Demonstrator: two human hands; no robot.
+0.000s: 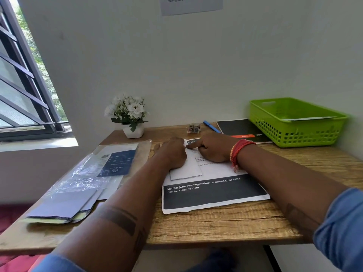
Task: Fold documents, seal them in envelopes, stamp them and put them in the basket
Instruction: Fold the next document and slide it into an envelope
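Observation:
A printed document point(214, 191) with a black band lies flat in the middle of the wooden desk. On top of it is a folded white sheet point(188, 169). My left hand point(172, 154) presses down on the folded sheet with fingers curled. My right hand point(212, 149) rests beside it on the paper, index finger pointing left along the fold. A pile of envelopes point(64, 209) and a clear plastic packet point(110, 161) sit at the left. A green basket point(294, 122) stands at the back right with one envelope inside. Stamps point(193, 128) lie near the wall.
A small white pot of flowers point(131, 116) stands at the back left of the desk. A blue pen point(212, 127) and a black notebook point(243, 131) lie between the stamps and the basket. The wall is directly behind, a window at left.

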